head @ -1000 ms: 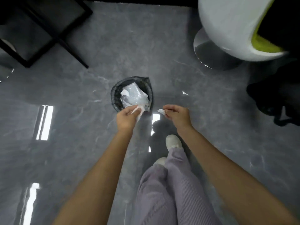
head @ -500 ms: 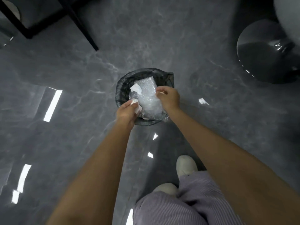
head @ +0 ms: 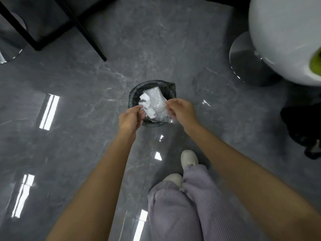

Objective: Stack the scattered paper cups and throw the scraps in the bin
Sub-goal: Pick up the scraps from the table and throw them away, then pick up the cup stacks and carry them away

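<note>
Both hands are over the mouth of the bin, seen from the head view. We show the left hand over the near-left rim, fingers curled inward, their tips touching or just beside the white paper scraps. Whether a scrap is pinched there or lies free we cannot tell. The right hand hangs over the near-right rim with loosely curled fingers pointing left. We see nothing between them, so we judge it empty.

Outward from the fingers, the scraps lie inside the bin, on the left half of its contents. They rest against a sheet of bubble wrap whose long axis runs from the near rim to the far rim, away from the person. The scraps thus lie forward and slightly right of the left fingertips, and leftward across the sheet from the right hand. The left hand is plainly the nearer.

Beyond the bin, on the grey floor, a small white fleck lies to the right, well apart from the rim and nearer the right hand. We cannot tell whether it is a scrap or a glint. No paper cups are in view.

We judge the binning step nearly done. The coming move turns on the fleck, which lies rightward of the right hand. White shoes stand behind the bin, a white chair at far right.
</note>
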`<state>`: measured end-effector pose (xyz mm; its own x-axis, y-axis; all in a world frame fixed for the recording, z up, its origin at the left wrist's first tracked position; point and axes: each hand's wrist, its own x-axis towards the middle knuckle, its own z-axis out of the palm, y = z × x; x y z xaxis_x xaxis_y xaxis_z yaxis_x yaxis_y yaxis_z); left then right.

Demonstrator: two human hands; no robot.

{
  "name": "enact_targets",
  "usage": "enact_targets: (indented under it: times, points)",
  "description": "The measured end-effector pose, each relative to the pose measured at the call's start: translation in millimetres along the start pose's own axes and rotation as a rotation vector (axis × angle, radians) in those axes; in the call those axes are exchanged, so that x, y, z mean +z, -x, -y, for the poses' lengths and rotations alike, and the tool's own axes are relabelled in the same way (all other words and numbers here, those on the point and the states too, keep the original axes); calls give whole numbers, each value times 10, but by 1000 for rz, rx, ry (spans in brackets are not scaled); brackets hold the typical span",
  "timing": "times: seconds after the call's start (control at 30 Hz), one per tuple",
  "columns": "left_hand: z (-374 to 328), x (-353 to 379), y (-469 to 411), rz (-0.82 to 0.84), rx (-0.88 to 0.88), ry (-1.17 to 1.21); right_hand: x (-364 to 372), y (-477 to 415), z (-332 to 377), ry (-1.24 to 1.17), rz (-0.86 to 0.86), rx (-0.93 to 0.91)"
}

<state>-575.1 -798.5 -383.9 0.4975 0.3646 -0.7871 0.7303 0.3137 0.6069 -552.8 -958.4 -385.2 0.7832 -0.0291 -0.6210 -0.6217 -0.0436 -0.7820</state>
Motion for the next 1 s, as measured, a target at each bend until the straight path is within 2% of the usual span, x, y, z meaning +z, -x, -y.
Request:
enact_targets:
  times: [0.17, 0.3, 0.47, 0.73, 1.0]
  points:
    - [-432, -65, 899, 138, 84, -150, -294, 1009, 598, -76, -38, -54]
    - [-695, 26, 1710, 257, 145, -278, -608, 1851, 928, -180, -155, -85]
    - [-672, 305, 2620, 471, 239, -427, -1089, 2855, 946, -324, -366, -95]
    - [53, 875, 4150, 890, 389, -721, -1930, 4447, 460, -565, -717, -157]
    - [1417, 1106, 5777, 1257, 490, -934, -2641, 6190, -609, -697, -1060, -228]
